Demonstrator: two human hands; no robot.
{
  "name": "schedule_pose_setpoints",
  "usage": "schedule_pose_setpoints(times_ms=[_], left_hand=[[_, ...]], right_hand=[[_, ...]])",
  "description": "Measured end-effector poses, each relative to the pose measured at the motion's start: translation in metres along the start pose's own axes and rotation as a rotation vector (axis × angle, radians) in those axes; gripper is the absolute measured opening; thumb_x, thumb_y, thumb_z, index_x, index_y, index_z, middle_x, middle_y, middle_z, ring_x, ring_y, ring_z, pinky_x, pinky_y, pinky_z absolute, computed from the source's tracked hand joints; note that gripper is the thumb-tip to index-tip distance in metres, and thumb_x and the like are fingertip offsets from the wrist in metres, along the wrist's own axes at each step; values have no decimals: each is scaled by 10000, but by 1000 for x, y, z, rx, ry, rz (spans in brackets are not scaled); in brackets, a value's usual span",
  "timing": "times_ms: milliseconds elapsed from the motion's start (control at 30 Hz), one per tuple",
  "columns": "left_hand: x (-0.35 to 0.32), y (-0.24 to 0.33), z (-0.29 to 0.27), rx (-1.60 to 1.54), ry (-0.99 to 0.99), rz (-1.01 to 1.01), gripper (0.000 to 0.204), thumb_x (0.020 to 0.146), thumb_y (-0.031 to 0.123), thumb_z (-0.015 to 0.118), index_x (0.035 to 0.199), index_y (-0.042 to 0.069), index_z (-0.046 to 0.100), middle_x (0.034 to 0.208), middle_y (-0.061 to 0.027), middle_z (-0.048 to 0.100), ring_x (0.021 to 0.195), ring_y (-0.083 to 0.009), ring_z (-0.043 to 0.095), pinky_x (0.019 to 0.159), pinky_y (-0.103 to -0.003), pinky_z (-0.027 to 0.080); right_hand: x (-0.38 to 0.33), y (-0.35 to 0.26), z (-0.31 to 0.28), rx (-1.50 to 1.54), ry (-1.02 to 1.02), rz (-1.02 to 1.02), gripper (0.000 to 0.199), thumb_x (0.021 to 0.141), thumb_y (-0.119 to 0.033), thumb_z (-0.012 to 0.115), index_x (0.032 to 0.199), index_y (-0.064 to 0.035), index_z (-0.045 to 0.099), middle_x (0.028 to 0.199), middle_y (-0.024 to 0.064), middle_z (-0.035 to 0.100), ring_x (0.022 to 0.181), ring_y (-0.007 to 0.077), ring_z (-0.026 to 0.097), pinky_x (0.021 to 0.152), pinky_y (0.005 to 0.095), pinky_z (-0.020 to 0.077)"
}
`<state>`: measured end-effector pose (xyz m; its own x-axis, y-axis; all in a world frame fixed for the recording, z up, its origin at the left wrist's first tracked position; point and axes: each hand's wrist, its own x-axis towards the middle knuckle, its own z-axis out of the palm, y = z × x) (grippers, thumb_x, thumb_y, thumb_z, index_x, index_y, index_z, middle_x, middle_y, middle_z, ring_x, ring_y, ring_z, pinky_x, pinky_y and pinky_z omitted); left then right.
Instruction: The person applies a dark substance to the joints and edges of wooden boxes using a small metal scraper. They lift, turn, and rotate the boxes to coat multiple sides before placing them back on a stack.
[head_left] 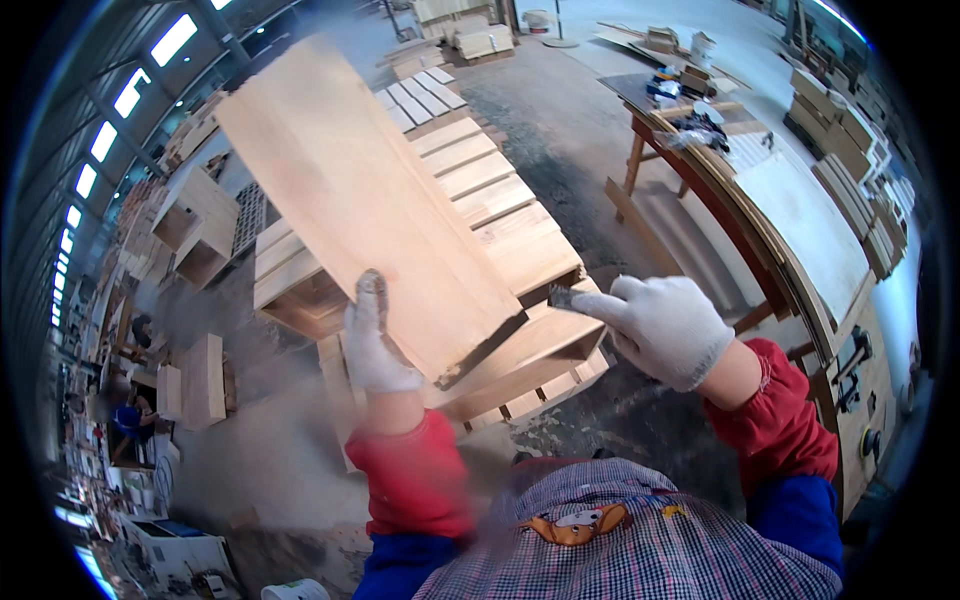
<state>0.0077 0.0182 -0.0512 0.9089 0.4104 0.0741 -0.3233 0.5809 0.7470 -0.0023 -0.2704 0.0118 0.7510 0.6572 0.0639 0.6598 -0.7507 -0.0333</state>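
My left hand (378, 345), in a white glove with a dark-stained thumb, grips a long pale wooden board (360, 210) by its left edge near the close end. The board is tilted, its far end raised toward the upper left. Its near end edge looks dark and rough. My right hand (665, 325), also gloved, is held just right of the board's near corner, fingers pinched. A small dark grey piece (563, 297) shows at its fingertips; its kind cannot be made out. Below the board lie open-ended wooden boxes (550, 350), partly hidden by it.
Slatted wooden pieces (480, 185) stretch away behind the board. On the right stands a long workbench (800, 220) with tools and a pale sheet. More wooden boxes (200, 225) stand at the left. A person (130, 415) is at the far left.
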Motion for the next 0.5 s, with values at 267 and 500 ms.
schedule_pose_setpoints(times_ms=[267,500], left_hand=[[-5,6,-13,73,17,87,409,953,312,564,1230,12,547,1176,-95,620,1082,-222,601,932,-393,498],[-23,71,-96,183,-24,25,399,961,329,552,1207,15,550,1120,-96,634,987,-228,634,849,-366,532]], right_hand=[[4,17,32,434,-53,-81,412,820,-130,564,1230,-124,602,850,149,648,759,335,629,713,412,513],[3,10,56,855,-37,-146,407,823,-102,579,1228,-66,583,869,178,649,773,341,631,711,389,506]])
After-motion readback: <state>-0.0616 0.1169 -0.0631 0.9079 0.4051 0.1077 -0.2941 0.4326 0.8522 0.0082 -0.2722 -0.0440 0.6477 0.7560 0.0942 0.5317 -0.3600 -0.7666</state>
